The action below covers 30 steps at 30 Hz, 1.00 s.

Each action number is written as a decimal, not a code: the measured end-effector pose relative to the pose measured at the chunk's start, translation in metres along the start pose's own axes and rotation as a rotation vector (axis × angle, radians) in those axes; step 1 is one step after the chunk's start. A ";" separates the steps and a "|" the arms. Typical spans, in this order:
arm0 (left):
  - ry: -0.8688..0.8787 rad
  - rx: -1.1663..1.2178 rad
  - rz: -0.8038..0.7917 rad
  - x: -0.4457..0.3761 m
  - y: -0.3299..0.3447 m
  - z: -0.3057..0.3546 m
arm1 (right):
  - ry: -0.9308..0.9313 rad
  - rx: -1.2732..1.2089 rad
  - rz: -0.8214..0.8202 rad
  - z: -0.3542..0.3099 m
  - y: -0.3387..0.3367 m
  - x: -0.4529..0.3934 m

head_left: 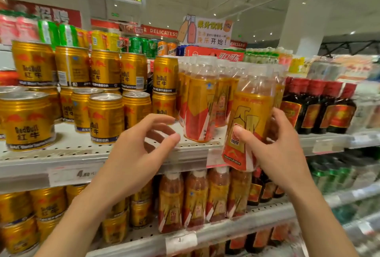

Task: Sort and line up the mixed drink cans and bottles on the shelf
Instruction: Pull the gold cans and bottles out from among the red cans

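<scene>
Two bare arms reach up from the bottom edge toward a shop shelf (86,154) full of drinks. On the right, the right hand (275,149) holds a plastic bottle (248,121), with the thumb pressed on the front of the label and the fingers curled round the back. That bottle is tipped a little, and its bottom hangs just in front of the shelf edge, lower than the shelf board. It has a clear top part with brown drink inside, and a gold and red label with big letters. On the left, the left hand (141,143) holds nothing; its fingers are spread and bent a bit, close to the shelf edge. Between the two hands, more bottles of the same kind (197,100) stand on the shelf in a tight bunch. Left of them stand gold cans (104,117) with red bulls on them, some stacked in two layers, and one near can (26,121) sits close to the front edge at the far left. Right of the gold bottles stand dark bottles with red caps (320,106). On the lower shelf (246,226) there are more gold cans on the left and more gold and red bottles in the middle. A paper sign with drawn bottles (207,30) stands far behind the top row.
</scene>
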State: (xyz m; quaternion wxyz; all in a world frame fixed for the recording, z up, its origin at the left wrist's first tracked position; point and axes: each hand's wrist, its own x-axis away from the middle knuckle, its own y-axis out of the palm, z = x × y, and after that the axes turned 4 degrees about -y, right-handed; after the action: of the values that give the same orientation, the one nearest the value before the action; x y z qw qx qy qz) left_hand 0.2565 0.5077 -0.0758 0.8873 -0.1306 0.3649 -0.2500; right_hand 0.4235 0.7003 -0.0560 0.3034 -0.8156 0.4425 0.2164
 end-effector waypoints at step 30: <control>-0.083 -0.218 0.010 -0.064 0.075 0.005 | -0.291 0.265 0.286 0.088 -0.026 -0.072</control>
State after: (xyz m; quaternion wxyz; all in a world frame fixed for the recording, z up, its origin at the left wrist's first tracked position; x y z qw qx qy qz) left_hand 0.2472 0.6053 -0.0663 0.8834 -0.2345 0.3537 -0.1988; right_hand 0.4016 0.8145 -0.0668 0.4346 -0.6580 0.5296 0.3125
